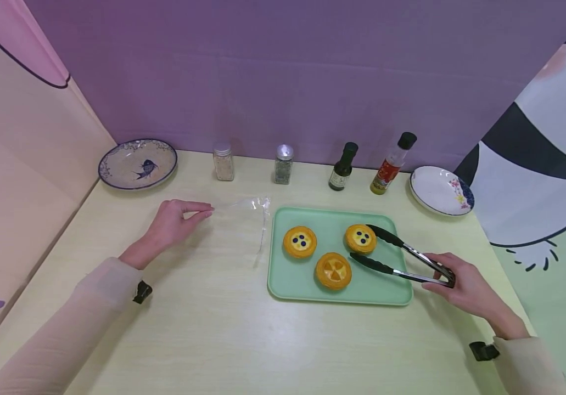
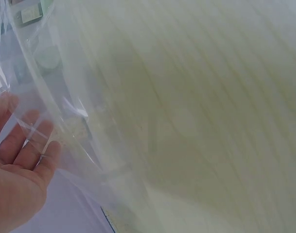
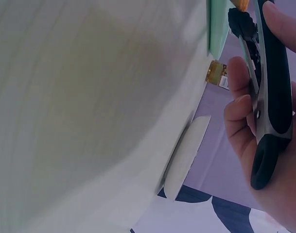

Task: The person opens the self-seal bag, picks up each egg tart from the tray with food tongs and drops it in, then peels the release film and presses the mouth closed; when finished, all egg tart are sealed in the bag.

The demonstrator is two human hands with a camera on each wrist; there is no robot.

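On the green tray (image 1: 280,288), we find three tarts (image 1: 333,271); the rightmost tart (image 1: 360,240) lies between the spread tips of the tongs (image 1: 417,254) gripped in the right hand (image 1: 468,285). We note the left hand (image 1: 171,222) pinching a clear plastic bag (image 1: 249,211).

The left sleeve (image 1: 90,315) and right sleeve (image 1: 532,365) were pale pinkish beige. A black block (image 1: 142,292) edged the left one, a similar block (image 1: 483,351) the right.
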